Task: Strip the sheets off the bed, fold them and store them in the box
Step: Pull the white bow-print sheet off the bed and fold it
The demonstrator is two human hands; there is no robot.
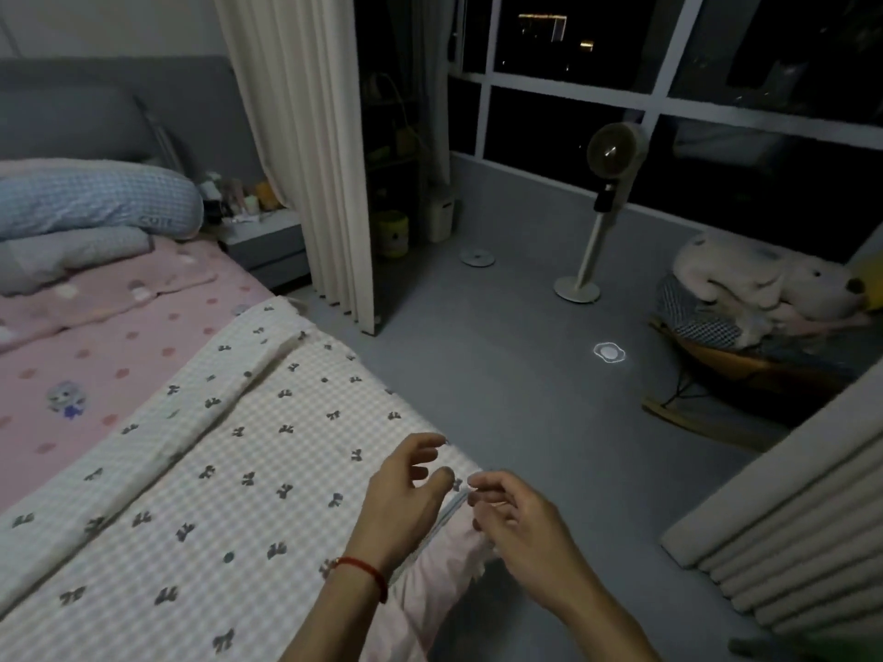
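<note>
1. Here, in the head view, a white checked cotton sheet with small dark bows (229,470) lies spread over the pink dotted bed (95,365), reaching its near right edge.
2. The left hand (406,499), a red cord bracelet (365,568) at its wrist, hovers above that edge, fingers loosely spread.
3. The right hand (516,523) pinches the sheet's edge there.

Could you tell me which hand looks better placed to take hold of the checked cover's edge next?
Probably the right hand: its fingertips sit at the checked cover edge; the left hand hovers open above.
</note>
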